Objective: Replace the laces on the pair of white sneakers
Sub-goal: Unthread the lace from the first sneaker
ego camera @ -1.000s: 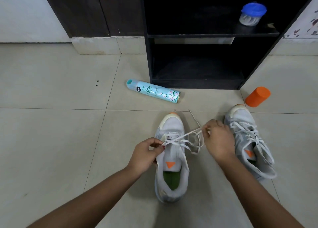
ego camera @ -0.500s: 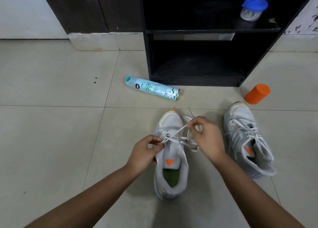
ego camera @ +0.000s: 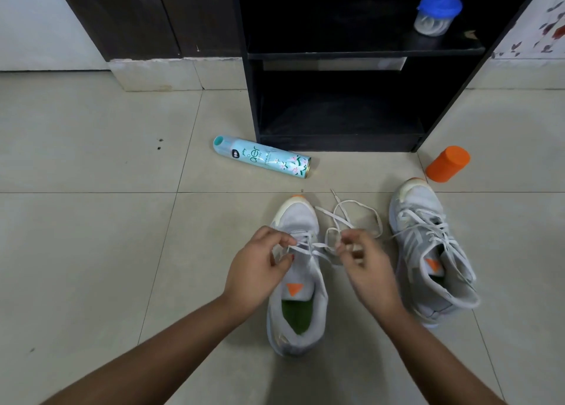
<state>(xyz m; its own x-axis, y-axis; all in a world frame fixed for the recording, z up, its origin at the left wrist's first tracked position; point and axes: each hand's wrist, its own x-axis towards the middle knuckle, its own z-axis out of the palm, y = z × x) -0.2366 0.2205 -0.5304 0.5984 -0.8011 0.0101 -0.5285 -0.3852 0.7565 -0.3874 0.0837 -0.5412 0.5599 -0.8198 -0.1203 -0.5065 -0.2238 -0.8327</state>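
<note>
Two white sneakers stand on the tiled floor, toes pointing away from me. The left sneaker (ego camera: 298,316) is in front of me with its white lace (ego camera: 351,213) partly pulled out and looping on the floor to its right. My left hand (ego camera: 256,270) pinches the lace at the shoe's left eyelets. My right hand (ego camera: 365,270) pinches a strand of the same lace just right of the shoe. The right sneaker (ego camera: 428,251) stands further right, fully laced.
A light blue spray can (ego camera: 263,157) lies on the floor beyond the shoes. An orange cylinder (ego camera: 448,163) lies near the right sneaker's toe. A black open shelf unit (ego camera: 336,141) stands behind, with a blue-lidded jar (ego camera: 437,13) on its shelf.
My right hand has moved left and nearer, from a taut pull to the right. The lace has gone slack and now loops on the floor. My left hand stayed at the eyelets.
</note>
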